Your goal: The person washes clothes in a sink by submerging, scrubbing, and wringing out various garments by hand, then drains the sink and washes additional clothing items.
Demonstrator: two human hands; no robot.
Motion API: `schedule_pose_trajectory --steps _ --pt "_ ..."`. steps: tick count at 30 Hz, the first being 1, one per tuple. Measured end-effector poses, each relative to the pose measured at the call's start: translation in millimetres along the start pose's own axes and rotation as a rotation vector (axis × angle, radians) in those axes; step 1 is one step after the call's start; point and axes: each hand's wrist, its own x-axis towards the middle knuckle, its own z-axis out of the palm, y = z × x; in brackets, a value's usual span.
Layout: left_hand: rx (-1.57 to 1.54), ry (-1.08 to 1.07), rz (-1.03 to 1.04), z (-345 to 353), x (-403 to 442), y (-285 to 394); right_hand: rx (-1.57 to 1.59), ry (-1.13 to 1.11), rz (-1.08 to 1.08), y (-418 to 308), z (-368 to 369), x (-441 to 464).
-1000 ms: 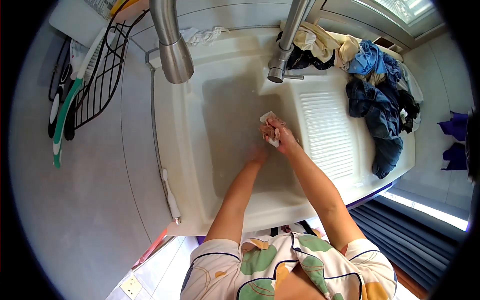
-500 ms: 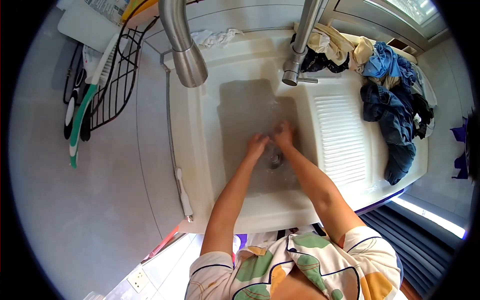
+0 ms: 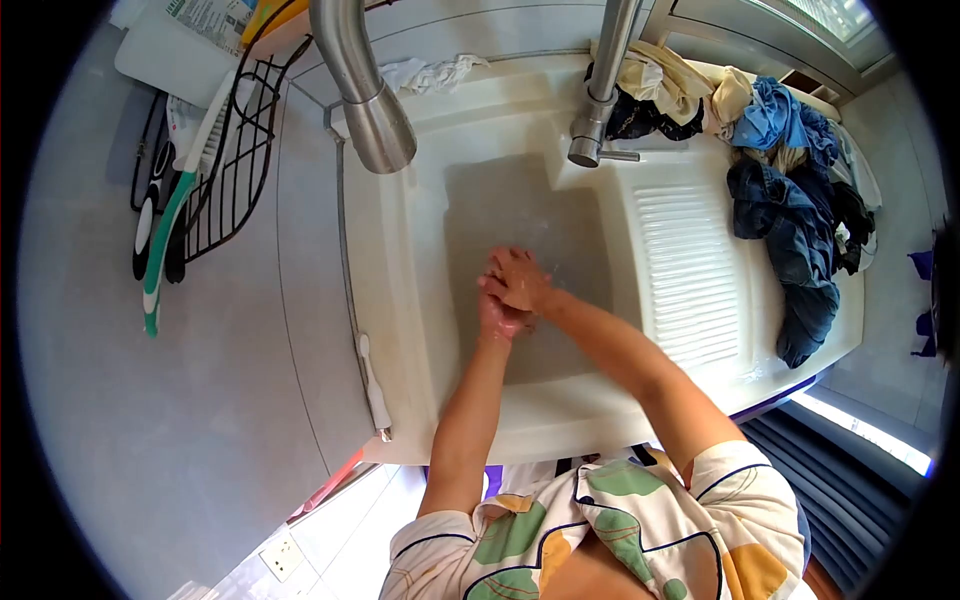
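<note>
"Start left of the sink [image 3: 560, 425]. What do you count?"

"One black wire rack [image 3: 238, 165] against the wall, one pale container [image 3: 185, 45] at its upper end, and one green-and-white brush [image 3: 170, 235] hanging beside it."

"And along the sink's left edge?"

"One slim white brush [image 3: 372, 385]. Towards the sink's back left corner come one metal spout [image 3: 380, 130] and, behind it, one crumpled white cloth [image 3: 440, 72]."

"Now the hands."

"Two, touching each other over the middle of the sink's basin. The left hand [image 3: 500, 318] is partly covered, and the right hand [image 3: 520, 282] lies across it."

"Is either holding anything?"

"I can't tell. The left grip is mostly hidden, so how far it is open doesn't show. The right grip curves over the left hand; how tightly, or whether something sits between the two, I can't make out."

"And the water [image 3: 560, 360]?"

"One cloudy grey pool in the sink's basin, around and below both hands."

"Further right?"

"One metal tap [image 3: 592, 120] with one side lever at the sink's back, and one ridged panel [image 3: 688, 280] on its right part. Then one heap of clothes [image 3: 665, 85] along the sink's back right and right edges: cream, black, light blue and dark blue denim. They overlap too much to count singly."
</note>
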Motion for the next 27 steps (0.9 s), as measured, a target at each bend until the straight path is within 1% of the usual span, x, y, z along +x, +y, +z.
schedule_pose_trajectory --steps 2,3,4,5,6,7,8,9,10,11,12,13,14,16,17,18,19,20,22,23,24,25,26,27 --pt "0.001 0.007 0.004 -36 4 8 -0.148 0.163 -0.378 17 9 7" --pt "0.286 0.173 -0.077 -77 13 21 -0.308 0.012 -0.330 33 -1 21" --pt "0.568 0.339 -0.154 -100 17 26 -0.468 -0.144 -0.281 52 -20 34" --pt "0.558 0.338 -0.152 -98 14 23 -0.795 -0.123 -0.209 65 -39 41" --pt "1.004 0.339 -0.062 -90 7 21 -1.116 -0.097 -0.132 73 -58 45" --pt "1.452 0.328 0.035 -80 -1 20 -1.234 -0.249 -0.026 72 -81 52" --pt "1.450 0.332 0.033 -66 -11 19 -1.345 -0.403 0.085 70 -99 54" --pt "2.004 0.295 0.069 -48 -21 17 -1.345 -0.405 0.085 68 -105 45" --pt "2.555 0.229 0.108 -34 -30 14 -1.612 -0.487 -0.008 66 -108 30" --pt "2.552 0.228 0.106 -26 -37 10 -1.878 -0.569 -0.110 63 -106 16" --pt "2.543 0.187 0.015 -20 -44 8 -1.944 -0.605 -0.148 63 -102 4" --pt "2.531 0.151 -0.070 -17 -48 7 -1.944 -0.644 -0.161 62 -93 -8" --pt "2.529 0.158 -0.066 -17 -51 6 -1.935 -0.682 -0.173 61 -84 -23" --pt "2.733 -0.025 -0.189 -26 -64 1 -1.849 -0.794 -0.174 64 -62 -55" --pt "2.733 -0.024 -0.187 -43 -61 -3 -1.784 -0.854 -0.155 64 -51 -70" --pt "2.789 -0.102 -0.313 -67 -54 -9 -1.700 -0.917 -0.130 65 -38 -86" --pt "2.839 -0.183 -0.440 -79 -50 -12 -1.590 -0.979 -0.067 64 -28 -101" --pt "2.838 -0.182 -0.441 -70 -57 -9 -1.470 -1.040 0.003 63 -16 -115" --pt "2.579 -0.176 -0.725 -37 -68 6 -1.223 -1.118 0.172 55 3 -132" --pt "2.583 -0.165 -0.721 -35 -70 10 -1.110 -1.132 0.244 46 9 -136" --pt "2.496 -0.177 -0.728 -34 -74 13 -1.007 -1.117 0.255 38 16 -135" --pt "2.411 -0.188 -0.733 -35 -77 17 -0.895 -1.075 0.153 32 20 -131" --pt "2.416 -0.179 -0.740 -37 -80 21 -0.780 -1.031 0.054 23 25 -126" --pt "2.098 0.021 -0.674 -40 -82 24 -0.762 -0.992 -0.015 19 43 -123"
